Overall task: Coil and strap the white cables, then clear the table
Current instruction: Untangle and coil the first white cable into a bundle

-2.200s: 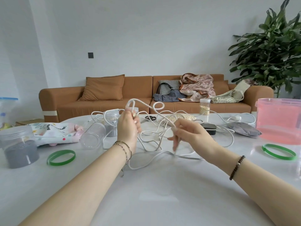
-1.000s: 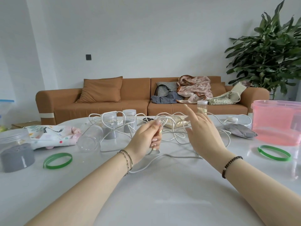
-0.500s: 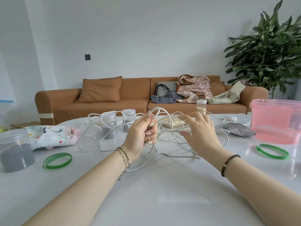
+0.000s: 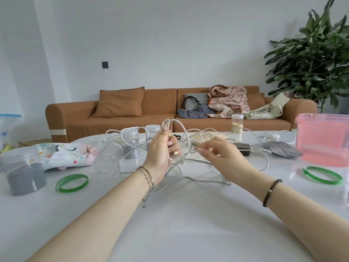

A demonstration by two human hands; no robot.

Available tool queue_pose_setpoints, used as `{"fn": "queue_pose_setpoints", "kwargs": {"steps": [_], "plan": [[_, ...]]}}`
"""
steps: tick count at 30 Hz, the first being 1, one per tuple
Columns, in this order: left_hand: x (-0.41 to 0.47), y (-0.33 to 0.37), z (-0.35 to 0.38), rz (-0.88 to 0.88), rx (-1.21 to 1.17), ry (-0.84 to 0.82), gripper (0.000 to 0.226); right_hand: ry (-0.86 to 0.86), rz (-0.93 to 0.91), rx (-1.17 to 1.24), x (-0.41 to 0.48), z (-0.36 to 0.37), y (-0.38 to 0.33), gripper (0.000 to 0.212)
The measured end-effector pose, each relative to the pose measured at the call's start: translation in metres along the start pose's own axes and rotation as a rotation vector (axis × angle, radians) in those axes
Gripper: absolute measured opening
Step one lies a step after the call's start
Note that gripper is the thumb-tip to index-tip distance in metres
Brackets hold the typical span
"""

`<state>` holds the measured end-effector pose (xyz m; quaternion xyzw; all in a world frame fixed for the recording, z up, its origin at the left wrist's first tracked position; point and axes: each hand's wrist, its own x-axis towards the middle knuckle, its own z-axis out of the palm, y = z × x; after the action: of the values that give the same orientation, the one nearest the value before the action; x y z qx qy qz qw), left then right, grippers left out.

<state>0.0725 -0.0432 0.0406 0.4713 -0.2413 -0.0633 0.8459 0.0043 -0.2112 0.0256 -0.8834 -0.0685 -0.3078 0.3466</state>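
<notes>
My left hand is curled round looped white cable, held above the table centre. My right hand pinches 1 strand. Slack sprawls toward the far edge.

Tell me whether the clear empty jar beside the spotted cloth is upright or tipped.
Tipped. The clear empty plastic jar lies on its side on the white table, one round end towards the camera.
</notes>
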Motion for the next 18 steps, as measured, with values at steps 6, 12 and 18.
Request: {"fn": "queue_pose_setpoints", "kwargs": {"steps": [6, 12, 18], "plan": [[-0.002, -0.007, -0.002, 0.001, 0.210, 0.057, 0.026, 0.106, -0.025, 0.106, 0.000, -0.007, -0.002, 0.011], [-0.006, -0.004, 0.002, -0.095, 0.147, -0.054, 0.024, 0.042, -0.118, 0.048, -0.006, -0.003, -0.007, 0.016], [-0.009, 0.002, 0.005, -0.162, 0.068, -0.060, 0.022, 0.102, -0.122, 0.026, -0.003, -0.005, -0.003, 0.010]]}}
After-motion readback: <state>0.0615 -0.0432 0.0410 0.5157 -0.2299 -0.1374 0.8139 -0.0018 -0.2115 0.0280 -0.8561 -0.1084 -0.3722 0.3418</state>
